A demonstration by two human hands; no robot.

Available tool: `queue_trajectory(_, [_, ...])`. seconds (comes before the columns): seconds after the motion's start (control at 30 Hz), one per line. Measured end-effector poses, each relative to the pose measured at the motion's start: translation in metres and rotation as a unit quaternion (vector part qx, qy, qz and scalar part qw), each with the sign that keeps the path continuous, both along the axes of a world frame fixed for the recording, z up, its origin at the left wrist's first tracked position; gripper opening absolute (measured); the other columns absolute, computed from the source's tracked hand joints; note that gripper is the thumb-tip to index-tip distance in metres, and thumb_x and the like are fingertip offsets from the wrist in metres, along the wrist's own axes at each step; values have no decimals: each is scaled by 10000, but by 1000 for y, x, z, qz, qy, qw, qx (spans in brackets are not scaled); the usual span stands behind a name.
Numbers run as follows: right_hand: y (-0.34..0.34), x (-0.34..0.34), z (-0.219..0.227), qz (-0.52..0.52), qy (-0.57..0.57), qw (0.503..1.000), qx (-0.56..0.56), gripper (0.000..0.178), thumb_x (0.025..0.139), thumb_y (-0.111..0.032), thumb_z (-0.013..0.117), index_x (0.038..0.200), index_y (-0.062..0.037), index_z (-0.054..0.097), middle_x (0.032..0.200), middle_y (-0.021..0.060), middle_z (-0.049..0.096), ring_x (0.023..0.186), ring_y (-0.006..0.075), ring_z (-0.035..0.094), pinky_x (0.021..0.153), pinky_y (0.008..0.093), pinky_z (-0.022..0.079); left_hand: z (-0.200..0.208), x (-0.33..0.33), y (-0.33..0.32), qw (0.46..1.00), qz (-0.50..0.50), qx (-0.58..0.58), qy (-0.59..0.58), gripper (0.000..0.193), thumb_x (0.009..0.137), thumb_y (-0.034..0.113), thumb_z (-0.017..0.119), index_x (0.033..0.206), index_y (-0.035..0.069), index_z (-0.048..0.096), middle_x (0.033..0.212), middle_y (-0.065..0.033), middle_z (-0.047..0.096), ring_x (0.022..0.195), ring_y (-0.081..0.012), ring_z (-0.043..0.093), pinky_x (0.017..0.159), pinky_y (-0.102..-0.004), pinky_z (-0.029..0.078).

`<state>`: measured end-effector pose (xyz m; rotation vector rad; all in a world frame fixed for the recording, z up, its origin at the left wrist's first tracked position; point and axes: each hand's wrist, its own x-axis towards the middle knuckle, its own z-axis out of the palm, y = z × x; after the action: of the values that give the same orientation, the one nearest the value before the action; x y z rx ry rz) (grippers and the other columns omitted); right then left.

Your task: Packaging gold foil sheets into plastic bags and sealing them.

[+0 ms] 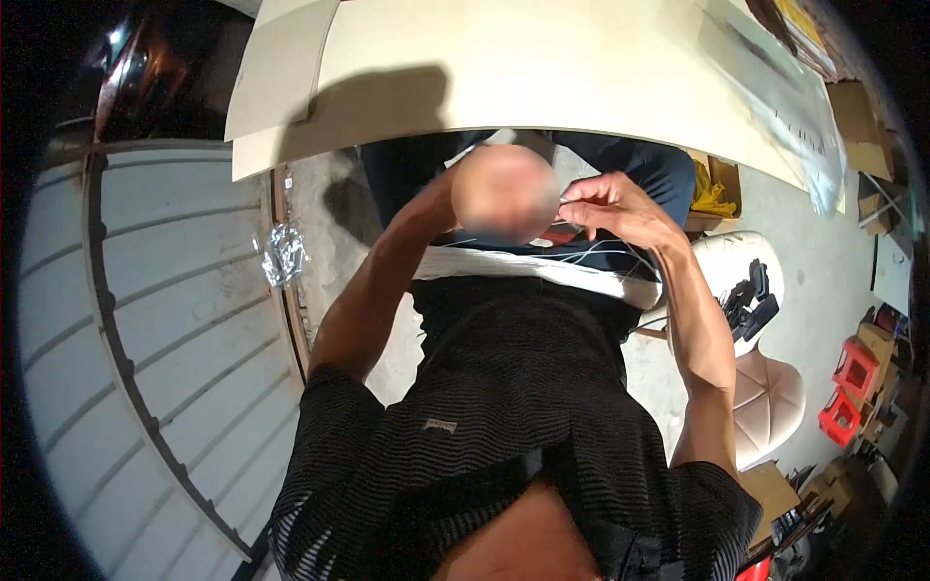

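Note:
Over my lap, my right hand (615,208) is closed in a pinch, thumb against the fingers, on the end of a thin white strand. My left hand (484,189) is close beside it on the left, but a round blurred patch covers its fingers and whatever they may hold. Across my thighs lies a bundle of long white strands (494,263), which look like cord or thin wire. A few loose strands (586,254) rise from it below my right hand. Something white and something reddish show between the hands, too unclear to name.
A cream tabletop (542,77) extends in front of me, with clear plastic sheeting (775,107) at its right. On my right stand a beige padded chair (765,397), a box with yellow material (715,189) and red stools (854,366). A ribbed white shutter (184,290) is at left, near crumpled clear plastic (284,255).

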<state>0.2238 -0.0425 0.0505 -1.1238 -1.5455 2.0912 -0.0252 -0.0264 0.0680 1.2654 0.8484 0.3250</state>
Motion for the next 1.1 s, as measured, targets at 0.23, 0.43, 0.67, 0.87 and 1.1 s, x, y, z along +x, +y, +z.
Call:
queue_trajectory(0.23, [0,-9,23,-42,27,994,100,144,959,-115,659,921,17,702,816,43,704,756,89,604,696,271,498,1,-7,-3,985,-127,-93,-74,242,1025,219,541,1003,5,651,648,31,517,536,-42,424,481,-210,338])
queue_trajectory(0.43, [-35,-39,-13,-228,176,951,-115,219,1004,-190,600,912,-2,662,634,2,581,533,71,520,508,237,431,1,14,-23,930,264,-93,-237,267,1035,175,534,1171,-30,638,788,-77,679,576,-59,488,466,-214,379])
queue_trajectory(0.67, [-21,-25,48,-118,-45,971,204,184,1028,-118,532,960,7,649,757,13,586,684,81,528,628,244,450,-5,-3,-20,927,80,366,15,224,986,88,590,1170,1,683,931,-94,746,629,-91,581,589,-256,503])
queue_trajectory(0.87, [-28,-28,38,-21,-31,982,186,192,1048,-127,503,987,13,619,769,36,598,730,127,545,688,267,470,29,5,-16,968,161,122,-147,207,1014,121,531,1091,-14,667,845,-71,729,601,-79,567,557,-243,474])
queue_trajectory(1.1, [-13,-21,72,-53,-44,957,281,130,939,84,489,919,34,608,770,66,599,709,146,544,658,287,474,34,-18,-16,981,-44,34,-183,285,1036,193,522,1230,12,629,922,-56,728,628,-100,621,554,-241,494])
